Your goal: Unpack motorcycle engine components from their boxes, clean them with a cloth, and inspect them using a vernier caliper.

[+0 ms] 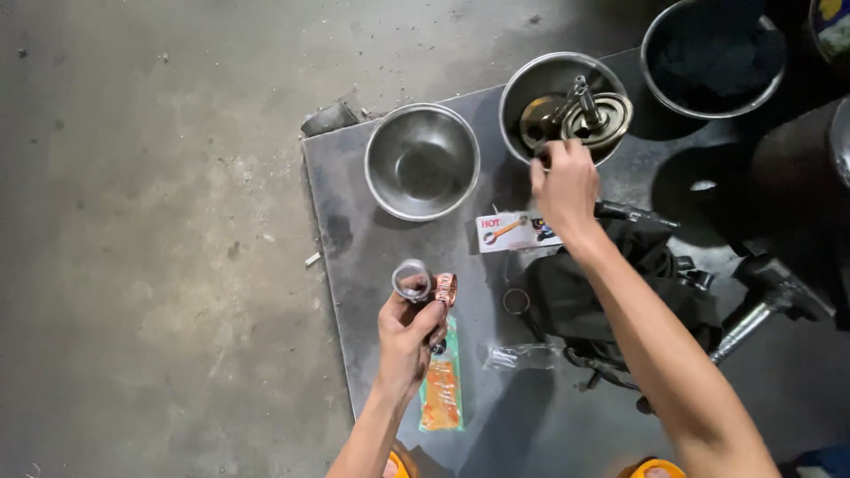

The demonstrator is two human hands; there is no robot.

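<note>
Two hands are working apart over a dark metal sheet (354, 265) lying on the concrete floor.
Head view: at lower centre, the left hand (409, 335) is pinching a clear ring (412, 281) and a copper-coloured bearing (446, 289) in closed fingers, keeping them off the grime; at upper right, the right hand (565, 184) is reaching curled into the steel bowl (531, 80) of metal parts (580, 117), its grip hidden.

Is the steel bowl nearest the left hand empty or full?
Empty: the steel bowl shows only its bare shiny bottom, nothing inside.
</note>
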